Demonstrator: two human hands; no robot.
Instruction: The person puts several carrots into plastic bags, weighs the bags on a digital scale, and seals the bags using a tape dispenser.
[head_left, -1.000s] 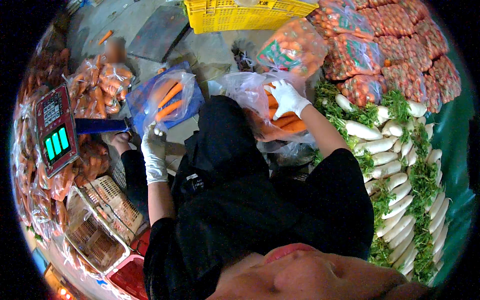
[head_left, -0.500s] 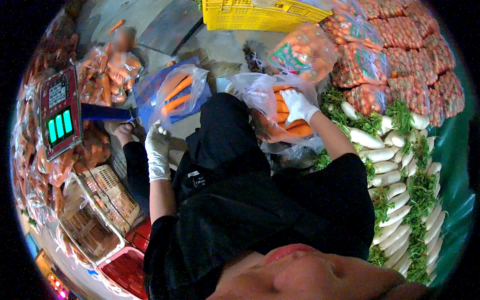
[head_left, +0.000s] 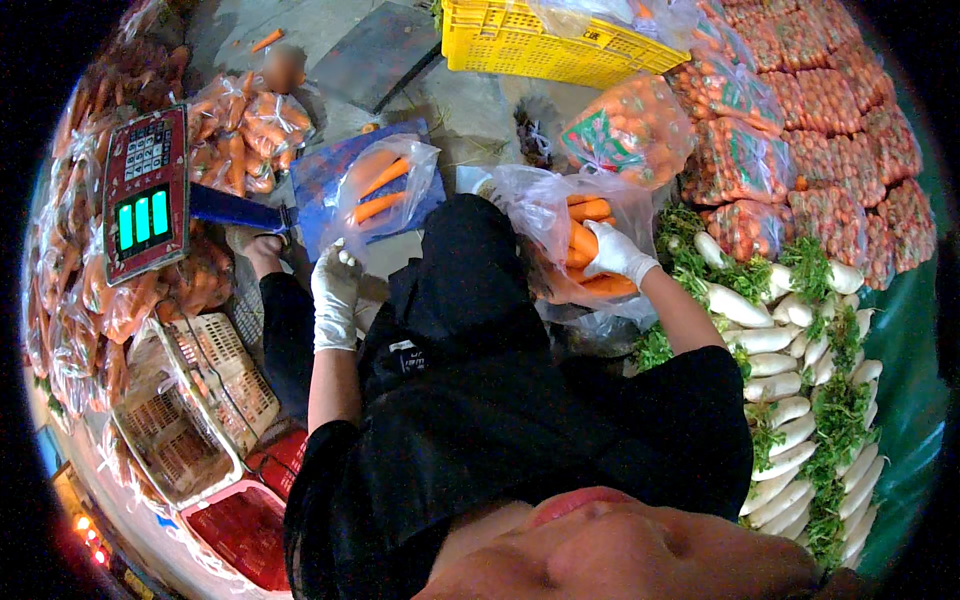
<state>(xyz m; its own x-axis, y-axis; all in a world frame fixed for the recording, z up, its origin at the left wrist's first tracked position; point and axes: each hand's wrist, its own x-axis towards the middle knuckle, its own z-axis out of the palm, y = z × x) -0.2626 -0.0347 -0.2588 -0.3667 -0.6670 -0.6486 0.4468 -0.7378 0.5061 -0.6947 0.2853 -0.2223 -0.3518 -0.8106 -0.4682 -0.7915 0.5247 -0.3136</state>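
A blue scale platform [head_left: 310, 205] bears a thin clear plastic bag [head_left: 425, 165] with a few carrots [head_left: 385, 178] in it. My gloved left hand [head_left: 336, 290] is at this bag's near edge, fingers drawn together on the plastic. To the right, a larger clear bag [head_left: 530, 195] stands open, full of carrots [head_left: 590, 210]. My gloved right hand [head_left: 615, 254] is inside it, its fingers curled round a carrot [head_left: 580, 243]; the fingertips are partly hidden.
The scale's red display [head_left: 145, 195] stands at left, beside bagged carrots [head_left: 245, 135]. Lower left are plastic baskets [head_left: 190, 420]. A yellow crate [head_left: 560, 40] is at the far side. White radishes [head_left: 770, 365] and stacked carrot sacks [head_left: 830, 100] line the right.
My right hand has shifted nearer within the large bag and curled from lying over the carrots to gripping one. My left hand stays at the small bag's edge. The whole view has shifted slightly.
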